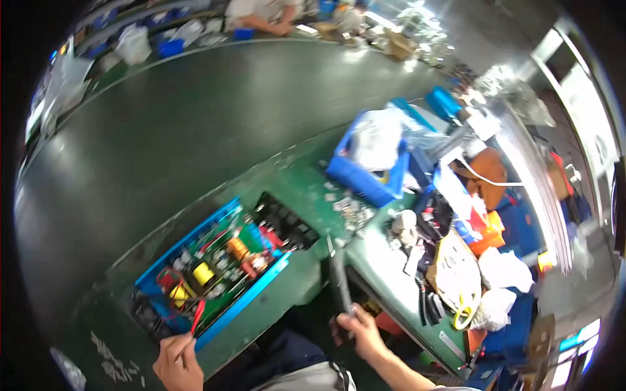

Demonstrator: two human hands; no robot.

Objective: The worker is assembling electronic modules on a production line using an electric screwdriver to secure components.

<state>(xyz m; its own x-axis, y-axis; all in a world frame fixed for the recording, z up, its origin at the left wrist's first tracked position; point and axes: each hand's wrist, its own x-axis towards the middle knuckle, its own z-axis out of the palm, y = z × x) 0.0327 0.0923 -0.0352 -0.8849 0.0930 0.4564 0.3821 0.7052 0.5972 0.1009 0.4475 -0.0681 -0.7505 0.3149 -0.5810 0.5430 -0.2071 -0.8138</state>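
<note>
My left hand (179, 365) is closed in a pinch on a red wire (197, 316) at the near side of an open blue case (244, 301). Inside that case sits a green circuit board with yellow-wrapped coils (203, 274), a copper-coloured coil (238, 249) and several wires. A black end panel (285, 220) stands at the case's far right end, and another dark panel (147, 313) is at its left end. To the right of the case, my right hand (362, 332) grips a long dark tool (339, 280) with a thin tip pointing away from me; blur hides its exact kind.
A wide dark green conveyor belt (189, 111) curves beyond the bench. A blue bin (368, 186) with white bags stands at the back right, near small loose parts (354, 214). Bags, tape and tools crowd the right bench (391, 287). White scraps (111, 358) lie at the lower left. A person (267, 16) sits across the belt.
</note>
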